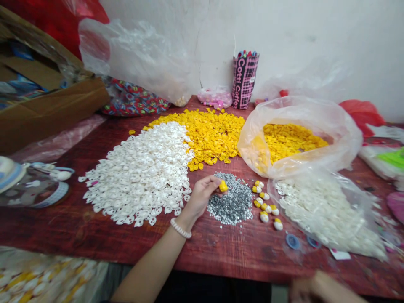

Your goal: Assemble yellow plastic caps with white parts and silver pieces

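My left hand [203, 192], with a beaded band on its wrist, pinches a small yellow plastic piece [223, 186] between thumb and fingers. It hovers over the left edge of a heap of tiny grey, round bits [233, 202]. Left of the hand spreads a big pile of white plastic pieces [139, 172] with dark specks. Behind lie many loose yellow pieces [217, 134]. Several yellow-and-white pieces [264, 217] sit to the right of the grey heap. Low at the right, my right hand [311, 288] is smeared by motion at the table's front edge; its fingers cannot be made out.
A clear bag [341, 143] holds more yellow pieces; another bag [331, 214] of white pieces lies before it. Blue rings [293, 241] lie near the front edge. A clear jar [34, 185] and cardboard box [53, 111] stand left. A checked bag [244, 82] stands by the wall.
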`<state>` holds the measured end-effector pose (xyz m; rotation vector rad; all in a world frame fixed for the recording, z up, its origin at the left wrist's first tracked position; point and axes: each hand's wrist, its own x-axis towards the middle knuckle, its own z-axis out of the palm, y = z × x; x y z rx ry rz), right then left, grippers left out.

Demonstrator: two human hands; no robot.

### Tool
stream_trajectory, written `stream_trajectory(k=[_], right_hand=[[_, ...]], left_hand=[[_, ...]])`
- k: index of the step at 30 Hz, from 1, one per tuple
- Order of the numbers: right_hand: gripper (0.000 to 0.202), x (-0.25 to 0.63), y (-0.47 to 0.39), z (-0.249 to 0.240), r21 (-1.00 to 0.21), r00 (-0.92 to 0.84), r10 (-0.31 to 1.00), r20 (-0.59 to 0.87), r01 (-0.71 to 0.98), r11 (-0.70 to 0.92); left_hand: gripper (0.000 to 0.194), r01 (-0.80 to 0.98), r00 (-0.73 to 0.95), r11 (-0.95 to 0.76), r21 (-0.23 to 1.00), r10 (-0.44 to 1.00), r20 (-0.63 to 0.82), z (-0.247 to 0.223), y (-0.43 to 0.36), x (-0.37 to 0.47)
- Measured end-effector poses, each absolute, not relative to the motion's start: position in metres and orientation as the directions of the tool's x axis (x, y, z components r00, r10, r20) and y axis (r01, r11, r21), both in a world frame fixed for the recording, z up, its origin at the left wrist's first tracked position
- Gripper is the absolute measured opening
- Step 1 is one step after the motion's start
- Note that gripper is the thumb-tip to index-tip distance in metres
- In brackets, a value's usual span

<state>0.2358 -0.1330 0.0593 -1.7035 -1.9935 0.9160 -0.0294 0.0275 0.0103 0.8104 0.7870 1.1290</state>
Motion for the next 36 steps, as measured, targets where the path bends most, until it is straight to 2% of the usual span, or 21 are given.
stream_trajectory(k=[2, 4, 6, 9, 12, 14, 15, 16, 18, 19, 21, 25, 30, 33, 34, 36], right_hand=[[0.023, 0.220, -0.092, 0.061, -0.715, -0.245, 0.967, -0.069, 0.688, 0.123], [0.032, 0.192, -0.048, 0.060, -0.760, -0.269, 0.959, 0.087, 0.604, 0.238], [0.040, 0.159, -0.012, 0.057, -0.740, -0.345, 0.896, 0.281, 0.516, 0.431], [0.031, 0.122, 0.015, 0.051, -0.694, -0.455, 0.788, 0.416, 0.400, 0.598], [0.029, 0.108, 0.020, 0.040, -0.666, -0.451, 0.761, 0.466, 0.387, 0.637], [0.030, 0.109, 0.021, 0.030, -0.680, -0.389, 0.794, 0.467, 0.417, 0.603], [0.030, 0.111, 0.022, 0.025, -0.706, -0.332, 0.826, 0.456, 0.430, 0.562], [0.030, 0.114, 0.024, 0.019, -0.739, -0.268, 0.859, 0.436, 0.438, 0.511], [0.032, 0.121, 0.028, 0.009, -0.804, -0.149, 0.912, 0.382, 0.434, 0.407], [0.032, 0.124, 0.030, 0.004, -0.828, -0.102, 0.929, 0.355, 0.426, 0.363], [0.033, 0.129, 0.033, -0.002, -0.862, -0.025, 0.949, 0.315, 0.410, 0.298], [0.036, 0.132, 0.034, -0.002, -0.892, 0.062, 0.957, 0.285, 0.384, 0.240], [0.035, 0.128, 0.031, 0.001, -0.889, 0.038, 0.955, 0.295, 0.378, 0.259], [0.033, 0.126, 0.029, 0.003, -0.876, 0.017, 0.947, 0.321, 0.385, 0.290], [0.033, 0.125, 0.028, 0.004, -0.871, 0.005, 0.946, 0.325, 0.391, 0.298], [0.031, 0.124, 0.025, 0.006, -0.852, -0.030, 0.940, 0.341, 0.413, 0.322]], left_hand=[[0.022, -0.447, 0.354, 0.278, 0.850, 0.928, -0.117, 0.016, 0.022, -0.029], [0.027, -0.449, 0.408, 0.297, 0.843, 0.907, -0.102, 0.022, 0.017, -0.030], [0.032, -0.467, 0.378, 0.264, 0.844, 0.922, -0.079, 0.026, 0.014, -0.031], [0.028, -0.445, 0.263, 0.172, 0.879, 0.963, -0.055, 0.026, 0.015, -0.039], [0.023, -0.232, 0.212, 0.075, 0.970, 0.977, -0.025, 0.020, 0.022, -0.059], [0.019, 0.079, 0.207, -0.019, 0.997, 0.978, 0.002, 0.016, 0.029, -0.080], [0.017, 0.281, 0.140, -0.102, 0.954, 0.988, 0.064, 0.015, 0.032, -0.091], [0.015, 0.502, 0.114, -0.197, 0.842, 0.980, 0.162, 0.014, 0.035, -0.102], [0.013, 0.783, 0.194, -0.323, 0.531, 0.939, 0.285, 0.014, 0.039, -0.121], [0.014, 0.842, 0.255, -0.357, 0.404, 0.924, 0.286, 0.014, 0.041, -0.128], [0.015, 0.880, 0.360, -0.414, 0.231, 0.900, 0.245, 0.015, 0.042, -0.134], [0.018, 0.878, 0.451, -0.471, 0.087, 0.874, 0.181, 0.014, 0.042, -0.128], [0.020, 0.885, 0.423, -0.453, 0.108, 0.880, 0.217, 0.009, 0.044, -0.126], [0.021, 0.930, 0.295, -0.331, 0.159, 0.931, 0.213, 0.012, 0.041, -0.128], [0.020, 0.936, 0.228, -0.276, 0.218, 0.948, 0.224, 0.014, 0.040, -0.128], [0.015, 0.879, 0.094, -0.195, 0.435, 0.965, 0.243, 0.019, 0.039, -0.120]])
